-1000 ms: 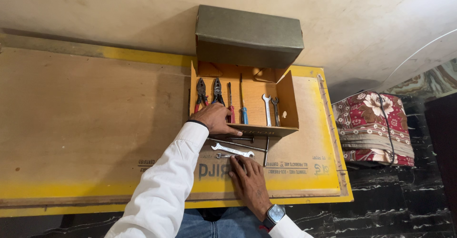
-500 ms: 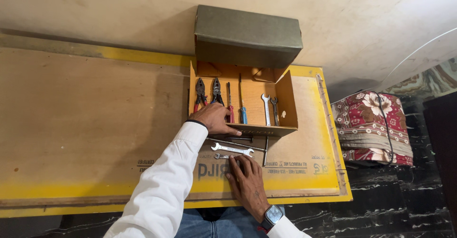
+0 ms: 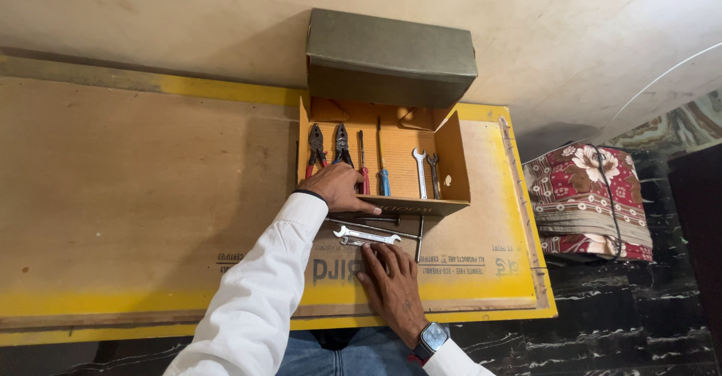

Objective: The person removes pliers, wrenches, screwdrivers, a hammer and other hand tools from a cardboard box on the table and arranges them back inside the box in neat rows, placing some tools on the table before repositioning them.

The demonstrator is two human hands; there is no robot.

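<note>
An open orange cardboard box (image 3: 451,162) stands on a brown board (image 3: 150,195), its grey-green lid (image 3: 391,56) raised behind it. Inside lie two pliers (image 3: 316,150), a red-handled screwdriver (image 3: 363,169), a blue-handled screwdriver (image 3: 383,177) and two small spanners (image 3: 421,171). My left hand (image 3: 338,188), in a white sleeve, rests on the box's front left edge, by the pliers' handles. My right hand (image 3: 391,286), with a wristwatch, lies flat on the board. Its fingertips touch a silver spanner (image 3: 367,235) lying in front of the box, beside thin metal rods (image 3: 417,235).
The board has a yellow border (image 3: 466,297) and ends just right of the box. Beyond its right edge a folded red floral cloth (image 3: 587,203) lies on a dark marble floor (image 3: 639,316). A beige wall (image 3: 150,15) rises behind the box.
</note>
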